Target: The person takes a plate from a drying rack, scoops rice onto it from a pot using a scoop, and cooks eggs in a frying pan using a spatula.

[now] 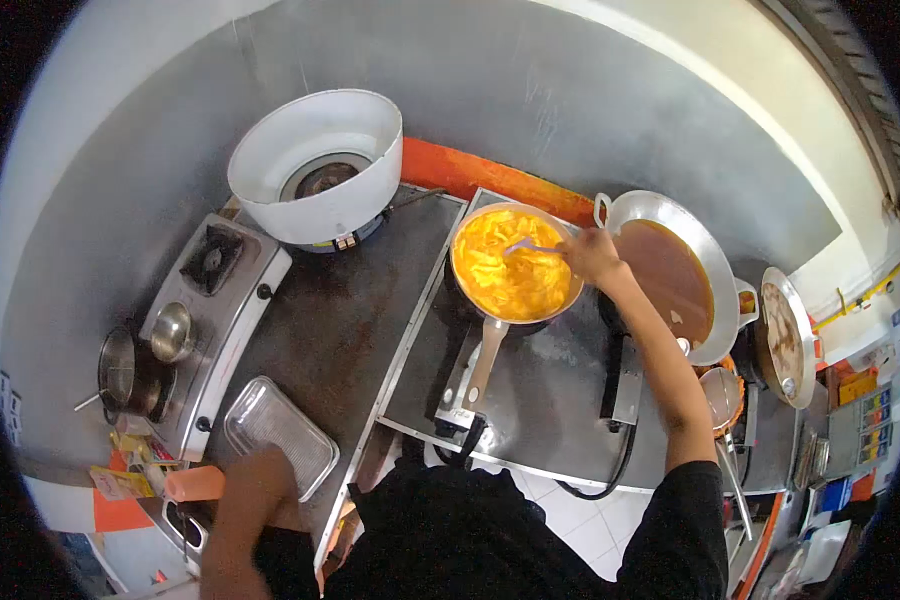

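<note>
My right hand [592, 257] is closed around the handle of a pale, lilac-grey spatula [522, 246]. The spatula's tip rests in bright yellow egg [508, 283], which lies in soft folds inside a frying pan [490, 322]. This pan sits on a burner with its beige handle pointing toward me. Low on the left, my left hand [268, 478] is smeared by motion and its fingers cannot be made out. It overlaps the near part of a clear rectangular tray [320, 437], and an orange cup [196, 484] stands just left of it.
Right of the pan stands a large wok [722, 255] of brown liquid, with another wok [808, 350] beyond. A strainer [720, 398] lies nearby. At back left is a white metal ring [320, 215] around a burner; a two-burner stove [232, 330] stands left.
</note>
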The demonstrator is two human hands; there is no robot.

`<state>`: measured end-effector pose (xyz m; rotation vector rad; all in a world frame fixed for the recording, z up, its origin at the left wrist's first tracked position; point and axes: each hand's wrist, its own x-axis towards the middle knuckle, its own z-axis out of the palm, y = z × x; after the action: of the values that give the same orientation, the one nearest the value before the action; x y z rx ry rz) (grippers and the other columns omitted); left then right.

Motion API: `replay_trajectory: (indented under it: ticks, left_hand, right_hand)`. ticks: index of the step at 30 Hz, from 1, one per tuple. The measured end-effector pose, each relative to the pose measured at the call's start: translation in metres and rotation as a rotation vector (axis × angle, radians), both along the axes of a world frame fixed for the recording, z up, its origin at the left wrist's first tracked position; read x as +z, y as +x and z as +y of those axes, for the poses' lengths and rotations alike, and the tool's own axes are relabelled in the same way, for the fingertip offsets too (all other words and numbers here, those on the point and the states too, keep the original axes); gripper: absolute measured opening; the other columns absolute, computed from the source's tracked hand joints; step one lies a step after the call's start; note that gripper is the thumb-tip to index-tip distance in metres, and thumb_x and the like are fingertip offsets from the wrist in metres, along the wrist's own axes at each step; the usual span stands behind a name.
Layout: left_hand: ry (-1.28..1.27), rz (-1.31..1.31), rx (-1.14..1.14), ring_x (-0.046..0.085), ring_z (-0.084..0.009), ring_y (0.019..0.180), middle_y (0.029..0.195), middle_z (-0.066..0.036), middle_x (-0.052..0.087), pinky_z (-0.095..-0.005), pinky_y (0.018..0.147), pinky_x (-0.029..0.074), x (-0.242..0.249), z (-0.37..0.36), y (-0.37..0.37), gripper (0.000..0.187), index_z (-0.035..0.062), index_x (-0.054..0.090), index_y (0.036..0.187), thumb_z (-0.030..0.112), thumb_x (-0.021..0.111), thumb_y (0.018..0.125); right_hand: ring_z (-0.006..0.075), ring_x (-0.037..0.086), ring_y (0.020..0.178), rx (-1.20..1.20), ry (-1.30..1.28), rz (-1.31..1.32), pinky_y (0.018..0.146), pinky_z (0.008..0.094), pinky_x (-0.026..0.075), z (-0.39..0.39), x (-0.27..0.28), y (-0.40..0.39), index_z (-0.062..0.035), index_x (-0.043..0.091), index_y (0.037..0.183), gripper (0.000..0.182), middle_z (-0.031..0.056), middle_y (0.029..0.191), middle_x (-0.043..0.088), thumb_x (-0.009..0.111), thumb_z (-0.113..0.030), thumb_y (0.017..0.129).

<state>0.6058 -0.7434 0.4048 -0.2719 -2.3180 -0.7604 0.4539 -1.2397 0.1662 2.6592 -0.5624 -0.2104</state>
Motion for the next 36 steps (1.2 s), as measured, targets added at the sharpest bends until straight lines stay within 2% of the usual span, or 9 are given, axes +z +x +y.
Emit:
replay_trajectory:
  ticks: [5,6,8,11,16,19,23,33,36]
  left_hand:
    - [0.584,-0.214,-0.212,0.062,-0.0281,0.070,0.083,-0.013,0.065,-0.0398,0.056,0.048,-0.062,-0.071,-0.053,0.025,0.0044,0.065,0.084,0.026,0.056,0.094]
    - [0.223,0.223,0.000,0.061,-0.0265,0.073,0.086,-0.010,0.065,-0.0371,0.060,0.049,-0.089,-0.082,-0.085,0.026,0.0047,0.066,0.087,0.027,0.056,0.094]
    - [0.417,0.575,0.036,0.057,-0.0255,0.089,0.101,-0.009,0.062,-0.0351,0.076,0.046,-0.075,-0.095,-0.135,0.028,0.0078,0.068,0.096,0.033,0.059,0.093]
    - [0.248,0.662,-0.016,0.056,-0.0268,0.093,0.108,-0.009,0.061,-0.0388,0.082,0.044,-0.059,-0.099,-0.179,0.026,0.0082,0.069,0.096,0.031,0.058,0.093]
    - [0.314,0.662,-0.190,0.055,-0.0274,0.093,0.106,-0.008,0.061,-0.0396,0.082,0.044,-0.069,-0.104,-0.201,0.024,0.0081,0.069,0.094,0.029,0.057,0.093]
    - [0.345,0.666,-0.244,0.055,-0.0277,0.093,0.105,-0.008,0.062,-0.0401,0.081,0.044,-0.075,-0.103,-0.202,0.023,0.0081,0.069,0.094,0.027,0.056,0.093]
    - [0.383,0.663,-0.263,0.055,-0.0281,0.093,0.103,-0.008,0.062,-0.0408,0.081,0.044,-0.083,-0.105,-0.197,0.021,0.0080,0.069,0.092,0.025,0.055,0.093]
    - [0.456,0.625,-0.328,0.055,-0.0291,0.092,0.098,-0.007,0.063,-0.0425,0.080,0.043,-0.100,-0.101,-0.181,0.020,0.0079,0.069,0.089,0.020,0.053,0.093]
    - [0.535,0.602,-0.314,0.055,-0.0295,0.092,0.096,-0.007,0.063,-0.0430,0.079,0.043,-0.108,-0.092,-0.173,0.019,0.0079,0.068,0.088,0.018,0.053,0.093]
  right_hand:
    - [0.0232,0.070,0.078,-0.068,-0.039,-0.040,0.064,0.0371,0.054,0.031,0.012,0.032,-0.0142,0.074,0.083,0.018,0.0088,0.082,0.071,0.057,-0.020,0.085]
    - [0.0238,0.070,0.077,-0.040,-0.034,-0.062,0.062,0.0378,0.054,0.039,0.020,0.031,-0.0136,0.074,0.083,0.018,0.0096,0.081,0.071,0.058,-0.023,0.084]
    - [0.0249,0.070,0.077,-0.061,0.066,-0.172,0.062,0.0384,0.054,0.035,0.028,0.019,-0.0131,0.073,0.082,0.019,0.0104,0.080,0.070,0.059,-0.025,0.085]
    - [0.0293,0.069,0.075,-0.130,0.046,-0.063,0.063,0.0416,0.055,0.090,0.099,0.015,-0.0113,0.073,0.080,0.024,0.0122,0.076,0.069,0.058,-0.029,0.086]
    - [0.0350,0.067,0.076,-0.094,0.260,-0.030,0.069,0.0461,0.054,0.109,0.132,-0.016,-0.0112,0.073,0.082,0.026,0.0133,0.079,0.069,0.059,-0.032,0.086]
    - [0.0348,0.067,0.080,-0.206,0.327,0.056,0.072,0.0451,0.054,0.124,0.123,-0.010,-0.0124,0.073,0.084,0.023,0.0135,0.080,0.069,0.060,-0.031,0.085]
    - [0.0320,0.069,0.077,-0.048,0.259,0.065,0.070,0.0430,0.055,0.123,0.054,0.005,-0.0101,0.073,0.082,0.021,0.0137,0.081,0.070,0.059,-0.025,0.084]
    - [0.0275,0.069,0.067,-0.137,0.024,-0.255,0.060,0.0405,0.054,0.139,-0.013,0.044,-0.0094,0.072,0.075,0.016,0.0147,0.072,0.067,0.058,-0.015,0.082]
    - [0.0244,0.070,0.074,-0.249,0.005,-0.214,0.061,0.0376,0.055,0.126,-0.024,0.043,-0.0143,0.072,0.090,0.016,0.0094,0.078,0.070,0.057,-0.017,0.085]
